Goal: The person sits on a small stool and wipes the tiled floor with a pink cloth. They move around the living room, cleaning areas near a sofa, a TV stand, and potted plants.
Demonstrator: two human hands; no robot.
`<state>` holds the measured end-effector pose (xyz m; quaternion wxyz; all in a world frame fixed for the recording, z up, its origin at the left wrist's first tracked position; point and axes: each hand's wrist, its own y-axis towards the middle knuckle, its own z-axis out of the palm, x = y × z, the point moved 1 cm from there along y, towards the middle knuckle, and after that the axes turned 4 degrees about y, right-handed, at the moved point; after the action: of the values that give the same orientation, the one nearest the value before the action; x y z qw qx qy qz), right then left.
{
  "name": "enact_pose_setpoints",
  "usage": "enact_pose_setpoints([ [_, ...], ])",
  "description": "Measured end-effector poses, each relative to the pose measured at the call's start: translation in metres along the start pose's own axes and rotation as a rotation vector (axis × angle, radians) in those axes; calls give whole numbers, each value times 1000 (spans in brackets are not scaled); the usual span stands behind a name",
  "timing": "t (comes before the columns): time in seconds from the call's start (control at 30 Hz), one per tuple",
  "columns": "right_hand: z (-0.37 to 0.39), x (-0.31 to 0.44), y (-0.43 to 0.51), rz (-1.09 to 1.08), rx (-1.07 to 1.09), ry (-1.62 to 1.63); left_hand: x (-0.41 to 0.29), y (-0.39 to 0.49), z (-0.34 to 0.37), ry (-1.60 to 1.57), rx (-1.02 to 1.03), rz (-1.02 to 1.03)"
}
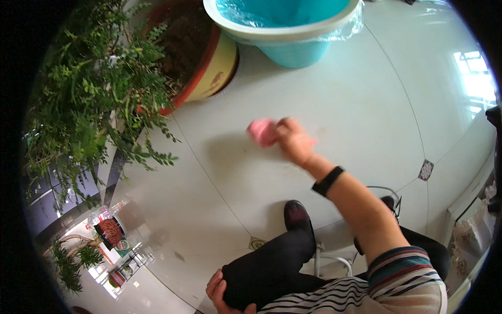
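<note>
My right hand (295, 143), blurred, holds a pink cloth (263, 132) out in front of me over the pale tiled floor (333, 106). One end of the cloth bunches out past the fingers, and a small corner shows behind the hand. A black band (328, 182) circles that wrist. My left hand (218, 292) rests on my left knee in black trousers (262, 267), with nothing visible in it. At the top stands a turquoise tub (298, 53) with a white rim, partly wrapped in clear plastic film (349, 33).
Left of the tub is a yellow planter (204, 84) with an orange rim, its leafy plant (117, 90) spreading leftward. A smaller potted plant (110, 232) stands lower left. Metal stool legs (333, 259) show beneath me. A shelf with plastic-wrapped items (468, 231) borders the right.
</note>
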<state>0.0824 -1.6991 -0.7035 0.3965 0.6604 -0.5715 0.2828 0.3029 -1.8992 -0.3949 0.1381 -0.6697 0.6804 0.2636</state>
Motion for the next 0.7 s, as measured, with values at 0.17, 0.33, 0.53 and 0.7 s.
enact_pose_setpoints([
  [0.17,-167,-79,-53,276,-375,-402,11,2,-24,-14,307,-10],
  [0.33,-173,-104,-95,783,-253,-562,18,-5,-34,0,313,8],
  [0.53,46,23,-56,336,338,-129,11,2,-27,-45,349,45],
  [0.7,41,69,-69,275,-108,171,9,-4,-31,-18,361,53],
])
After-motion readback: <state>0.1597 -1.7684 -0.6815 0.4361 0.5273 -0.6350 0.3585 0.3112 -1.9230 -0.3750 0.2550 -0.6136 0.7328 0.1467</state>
